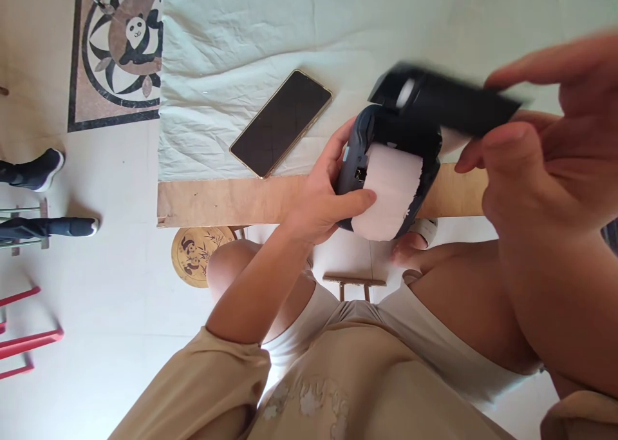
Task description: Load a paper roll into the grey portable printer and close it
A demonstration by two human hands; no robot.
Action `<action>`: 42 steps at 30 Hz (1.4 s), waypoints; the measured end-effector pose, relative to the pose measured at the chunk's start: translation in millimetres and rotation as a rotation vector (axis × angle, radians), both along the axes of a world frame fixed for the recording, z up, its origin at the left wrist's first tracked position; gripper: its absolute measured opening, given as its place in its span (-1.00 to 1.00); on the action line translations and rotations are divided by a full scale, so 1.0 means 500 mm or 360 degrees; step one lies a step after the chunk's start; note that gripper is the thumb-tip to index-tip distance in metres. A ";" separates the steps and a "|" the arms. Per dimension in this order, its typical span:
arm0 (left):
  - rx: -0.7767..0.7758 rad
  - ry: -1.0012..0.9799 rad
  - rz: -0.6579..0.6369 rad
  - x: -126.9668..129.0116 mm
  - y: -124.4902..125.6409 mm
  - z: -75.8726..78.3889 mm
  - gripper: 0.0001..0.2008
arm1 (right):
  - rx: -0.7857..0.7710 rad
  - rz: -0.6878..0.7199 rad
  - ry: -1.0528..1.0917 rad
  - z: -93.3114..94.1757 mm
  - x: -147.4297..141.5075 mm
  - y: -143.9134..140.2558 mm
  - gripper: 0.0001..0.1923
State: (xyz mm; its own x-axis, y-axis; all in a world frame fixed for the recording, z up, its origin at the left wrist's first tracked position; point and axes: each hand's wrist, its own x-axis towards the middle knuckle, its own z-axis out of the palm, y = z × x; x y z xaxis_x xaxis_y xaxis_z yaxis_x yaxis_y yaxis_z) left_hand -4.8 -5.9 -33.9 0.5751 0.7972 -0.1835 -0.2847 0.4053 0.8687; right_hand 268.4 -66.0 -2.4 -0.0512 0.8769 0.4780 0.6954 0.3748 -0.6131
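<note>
Dark blue-grey plastic lies in my left hand (326,201), which is closed around a rounded handheld device (356,153) just above the near edge of the worktop. Its thumb rests on the side of a thick white paper roll (391,182) with a ragged edge, seated in the device's open compartment. My right hand (521,111) pinches a flat, black, elongated piece (447,102) between thumb and fingers; it is blurred, overlaps the device's upper end, and I cannot tell whether the two are joined. Left of the device, a dark-screened rectangular phone with a gold-toned edge (282,124) lies aslant on a pale green, wrinkled cloth (232,47). Bare pale wood shows along the near edge of the worktop (232,203). Below it, beside my left knee, is a round, panda-printed wooden stool (193,256). Farther left, another person's dark shoes (46,169) show above red stool legs (31,345).
</note>
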 end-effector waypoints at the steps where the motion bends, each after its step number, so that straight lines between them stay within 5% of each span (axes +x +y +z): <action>1: 0.0000 0.0004 -0.0003 -0.001 0.001 -0.004 0.16 | 0.0086 0.0014 0.0011 -0.004 -0.002 0.003 -0.75; 5: -0.0063 0.0016 0.0055 -0.001 -0.001 -0.019 0.18 | 0.0424 0.0114 -0.0045 -0.025 -0.037 0.013 -0.91; 9: -0.0042 0.0010 0.0118 0.003 -0.009 -0.016 0.18 | 0.0258 0.0120 0.0082 -0.041 -0.057 0.007 -0.82; 11: -0.0032 -0.0035 0.0147 0.007 -0.014 -0.012 0.03 | 0.0097 0.0188 0.0238 -0.047 -0.056 -0.001 -0.83; 14: -0.0045 -0.0086 0.0143 0.011 -0.021 -0.006 -0.31 | -0.0238 0.0293 0.0462 -0.062 -0.057 -0.010 -0.31; 16: -0.0072 -0.0094 0.0108 0.013 -0.023 0.000 -0.41 | -0.0309 0.0302 0.0507 -0.075 -0.064 -0.012 -0.25; 24: -0.0218 0.0015 -0.0018 0.001 -0.008 0.031 -0.47 | -0.0288 0.0300 0.0545 -0.107 -0.071 -0.005 -0.28; 29: -0.0221 0.0117 0.0063 0.008 -0.009 0.030 -0.25 | -0.0347 0.0302 0.0616 -0.110 -0.072 -0.006 -0.26; 42: -0.0249 -0.0001 0.0250 0.041 -0.026 0.043 -0.51 | -0.0504 0.0339 0.0635 -0.116 -0.056 0.002 -0.15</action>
State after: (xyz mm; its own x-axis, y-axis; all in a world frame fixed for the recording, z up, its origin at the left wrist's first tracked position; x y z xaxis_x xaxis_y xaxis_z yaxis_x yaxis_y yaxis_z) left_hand 15.9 -19.0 -12.4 0.4465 0.8388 -0.3115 -0.3557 0.4858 0.7984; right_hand 240.3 -65.2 -60.6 -0.1122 0.9710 0.2113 0.3151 0.2365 -0.9191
